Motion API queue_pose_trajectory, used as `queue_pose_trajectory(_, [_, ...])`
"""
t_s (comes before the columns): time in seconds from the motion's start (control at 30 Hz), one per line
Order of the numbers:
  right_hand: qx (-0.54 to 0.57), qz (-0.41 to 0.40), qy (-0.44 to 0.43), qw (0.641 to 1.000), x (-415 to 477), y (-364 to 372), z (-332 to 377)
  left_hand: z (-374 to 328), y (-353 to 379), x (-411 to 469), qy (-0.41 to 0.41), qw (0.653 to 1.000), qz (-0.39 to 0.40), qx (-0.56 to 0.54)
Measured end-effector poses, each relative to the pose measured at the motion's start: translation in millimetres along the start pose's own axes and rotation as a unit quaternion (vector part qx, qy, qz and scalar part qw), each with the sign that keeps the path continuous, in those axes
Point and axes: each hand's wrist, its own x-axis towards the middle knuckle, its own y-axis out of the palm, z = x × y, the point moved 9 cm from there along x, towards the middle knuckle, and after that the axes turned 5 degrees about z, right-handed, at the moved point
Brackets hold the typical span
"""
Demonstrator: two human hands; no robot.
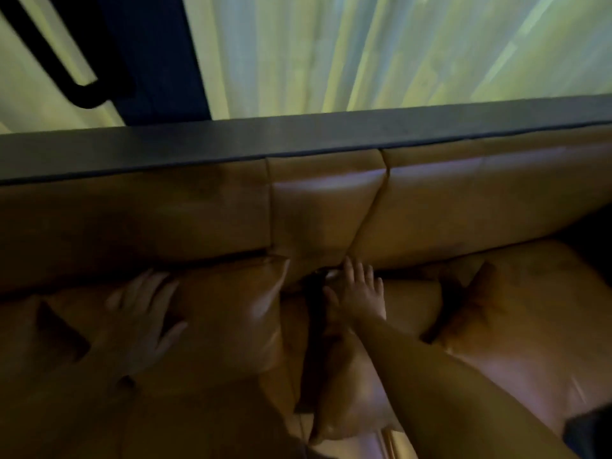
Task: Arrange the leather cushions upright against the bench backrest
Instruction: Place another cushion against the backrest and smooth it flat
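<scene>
On tan leather bench, left grip [139, 313] flat, open on puffy cushion [228, 313], right grip [359, 293] splayed open.

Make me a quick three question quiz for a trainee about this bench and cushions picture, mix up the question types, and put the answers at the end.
1. True or false: the left hand lies flat, fingers spread, on a leather cushion.
2. Where do the fingers of the right hand reach? A) the grey ledge on top B) the foot of the backrest, between two cushions C) the curtain
3. Fill in: behind the grey ledge hangs a pale ____.

Key: 1 true; 2 B; 3 curtain.
</scene>
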Motion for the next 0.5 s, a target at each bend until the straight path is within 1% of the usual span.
queue_pose_trajectory(0.07, [-0.085, 0.070, -0.060, 0.992, 10.4, 14.6, -35.9, -93.1, 9.7, 40.9, 0.065, 0.998, 0.000, -0.015])
queue_pose_trajectory(0.1, [-0.111, 0.107, -0.051, 0.987, 13.7, 23.3, -60.7, -144.3, 15.3, 62.6, 0.099, 0.995, 0.002, -0.027])
queue_pose_trajectory(0.17, [-0.132, 0.147, 0.005, 0.980, 12.7, 35.1, -117.5, -246.0, 34.1, 101.7, 0.165, 0.984, 0.014, -0.058])
queue_pose_trajectory(0.2, [-0.147, 0.150, 0.027, 0.977, 7.6, 37.5, -143.7, -292.8, 48.9, 115.5, 0.194, 0.978, 0.039, -0.071])
queue_pose_trajectory(0.27, [-0.161, 0.135, 0.034, 0.977, -1.7, 33.6, -192.3, -371.3, 86.8, 134.8, 0.229, 0.962, 0.131, -0.070])
queue_pose_trajectory(0.3, [-0.158, 0.141, 0.026, 0.977, -5.5, 32.5, -213.4, -398.7, 109.5, 141.3, 0.222, 0.955, 0.190, -0.055])
queue_pose_trajectory(0.33, [-0.150, 0.157, 0.017, 0.976, -8.2, 33.4, -231.2, -417.8, 132.1, 145.7, 0.195, 0.947, 0.253, -0.039])
queue_pose_trajectory(0.37, [-0.139, 0.174, 0.014, 0.975, -9.6, 37.7, -246.9, -428.9, 150.2, 149.6, 0.153, 0.939, 0.306, -0.029])
queue_pose_trajectory(0.4, [-0.133, 0.188, 0.013, 0.973, -10.4, 42.3, -258.3, -434.9, 163.3, 153.8, 0.110, 0.934, 0.338, -0.030])
queue_pose_trajectory(0.43, [-0.138, 0.197, 0.008, 0.971, -9.6, 47.6, -265.5, -438.7, 172.7, 160.1, 0.079, 0.934, 0.347, -0.035])
queue_pose_trajectory(0.5, [-0.156, 0.203, -0.016, 0.966, -5.6, 58.1, -269.8, -441.7, 185.9, 178.2, 0.053, 0.942, 0.328, -0.049])
